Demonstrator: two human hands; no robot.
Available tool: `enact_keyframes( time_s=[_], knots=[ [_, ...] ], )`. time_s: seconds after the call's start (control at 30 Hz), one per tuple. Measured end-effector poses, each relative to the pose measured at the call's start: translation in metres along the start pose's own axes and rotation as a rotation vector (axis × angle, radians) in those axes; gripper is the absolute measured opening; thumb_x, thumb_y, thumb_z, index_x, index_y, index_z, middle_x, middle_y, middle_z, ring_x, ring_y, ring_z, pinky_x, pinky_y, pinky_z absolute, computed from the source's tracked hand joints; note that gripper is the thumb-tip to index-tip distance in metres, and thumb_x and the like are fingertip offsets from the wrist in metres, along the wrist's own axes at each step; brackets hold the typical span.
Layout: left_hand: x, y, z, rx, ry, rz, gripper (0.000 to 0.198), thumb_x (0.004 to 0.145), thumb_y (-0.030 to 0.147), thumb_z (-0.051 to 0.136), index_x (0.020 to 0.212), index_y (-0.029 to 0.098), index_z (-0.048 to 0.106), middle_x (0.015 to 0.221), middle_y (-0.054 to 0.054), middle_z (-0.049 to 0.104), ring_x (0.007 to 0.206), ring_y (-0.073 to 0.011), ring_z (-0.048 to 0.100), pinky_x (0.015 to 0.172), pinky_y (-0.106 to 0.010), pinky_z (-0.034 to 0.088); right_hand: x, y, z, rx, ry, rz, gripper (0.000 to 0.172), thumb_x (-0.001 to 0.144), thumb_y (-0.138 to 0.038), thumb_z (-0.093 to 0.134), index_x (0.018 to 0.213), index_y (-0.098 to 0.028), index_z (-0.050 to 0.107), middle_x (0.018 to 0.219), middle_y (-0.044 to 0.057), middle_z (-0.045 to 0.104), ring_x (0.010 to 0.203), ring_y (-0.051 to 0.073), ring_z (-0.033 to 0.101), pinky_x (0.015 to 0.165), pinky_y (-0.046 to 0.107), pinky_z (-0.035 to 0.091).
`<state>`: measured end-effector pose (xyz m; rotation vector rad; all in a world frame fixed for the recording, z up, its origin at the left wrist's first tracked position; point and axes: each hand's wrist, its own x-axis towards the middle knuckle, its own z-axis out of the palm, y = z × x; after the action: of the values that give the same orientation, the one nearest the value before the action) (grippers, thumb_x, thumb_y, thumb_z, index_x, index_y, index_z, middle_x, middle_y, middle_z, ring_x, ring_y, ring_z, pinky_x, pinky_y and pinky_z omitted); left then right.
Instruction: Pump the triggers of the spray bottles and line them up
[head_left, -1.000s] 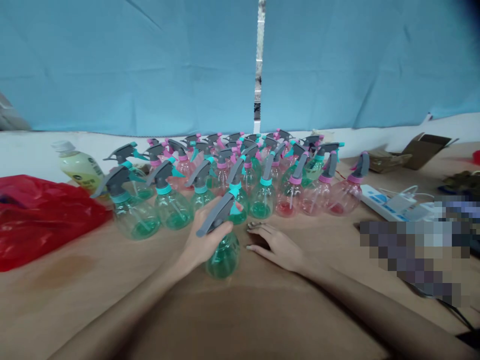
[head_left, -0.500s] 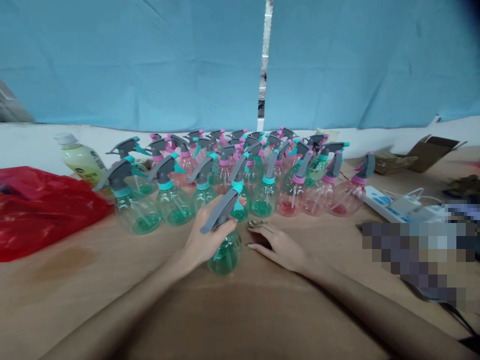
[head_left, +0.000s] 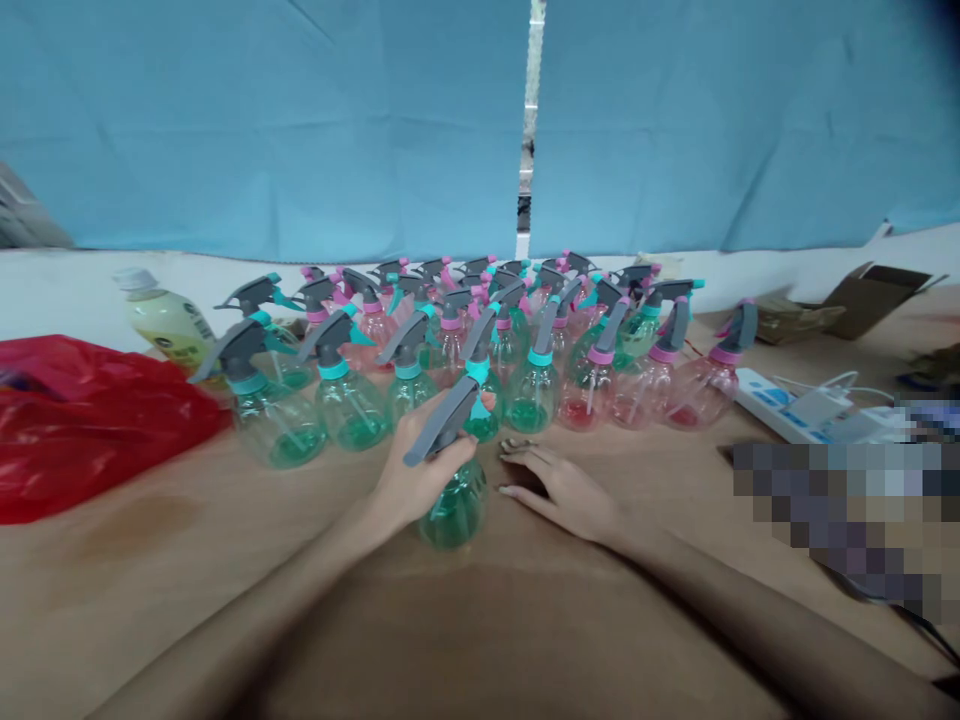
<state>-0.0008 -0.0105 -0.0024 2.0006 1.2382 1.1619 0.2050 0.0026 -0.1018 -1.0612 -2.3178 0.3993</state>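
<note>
My left hand point(head_left: 421, 462) is wrapped round the neck of a green spray bottle point(head_left: 454, 512), which has a grey trigger head pointing away from me. The bottle stands in front of the others, near the middle of the table. To its right, my right hand point(head_left: 564, 490) rests on the tabletop with fingers stretched out and holding nothing. Just beyond both hands is a front row of spray bottles, among them a green one with a turquoise collar point(head_left: 529, 402) and a pink one with a pink collar point(head_left: 583, 400).
Several more green and pink spray bottles point(head_left: 450, 338) crowd behind the front row. A red plastic bag point(head_left: 90, 425) and a yellowish drink bottle point(head_left: 169, 325) are on the left. On the right are a white power strip point(head_left: 776, 405) and an opened cardboard box point(head_left: 874, 300).
The view has shifted very slightly. My left hand stays round the green spray bottle, and my right hand keeps its place on the table.
</note>
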Motion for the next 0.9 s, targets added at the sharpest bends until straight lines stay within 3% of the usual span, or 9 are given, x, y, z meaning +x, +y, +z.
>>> enact_keyframes(
  time_s=[0.57,0.77,0.9],
  knots=[
    [0.0011,0.0053,-0.0014,-0.012,-0.035,0.007,0.030,0.072,0.021,0.050,0.100,0.025,0.060,0.064,0.003,0.053,0.056,-0.0142,0.049,0.057,-0.027,0.043,-0.0007,-0.0017,-0.0003,0.002,0.007,0.013,0.043,0.087,-0.046,0.048,0.122,-0.020,0.050,0.127,0.009,0.055,0.121,0.022,0.047,0.102,0.043,0.038],
    [0.0008,0.0050,-0.0021,-0.005,-0.022,0.023,0.018,0.073,0.021,0.050,0.088,0.024,0.059,0.065,0.003,0.053,0.057,-0.0139,0.050,0.057,-0.026,0.042,-0.0017,-0.0029,-0.0010,-0.002,0.008,0.013,0.044,0.087,-0.046,0.048,0.121,-0.019,0.050,0.127,0.009,0.055,0.121,0.021,0.047,0.102,0.041,0.039],
    [0.0017,0.0048,-0.0028,0.006,-0.043,0.026,0.021,0.074,0.020,0.049,0.092,0.024,0.059,0.066,0.003,0.055,0.058,-0.0144,0.052,0.058,-0.027,0.043,-0.0010,-0.0028,-0.0004,0.001,0.010,0.010,0.043,0.087,-0.045,0.048,0.121,-0.020,0.051,0.127,0.010,0.055,0.121,0.022,0.047,0.102,0.043,0.039]
  ],
)
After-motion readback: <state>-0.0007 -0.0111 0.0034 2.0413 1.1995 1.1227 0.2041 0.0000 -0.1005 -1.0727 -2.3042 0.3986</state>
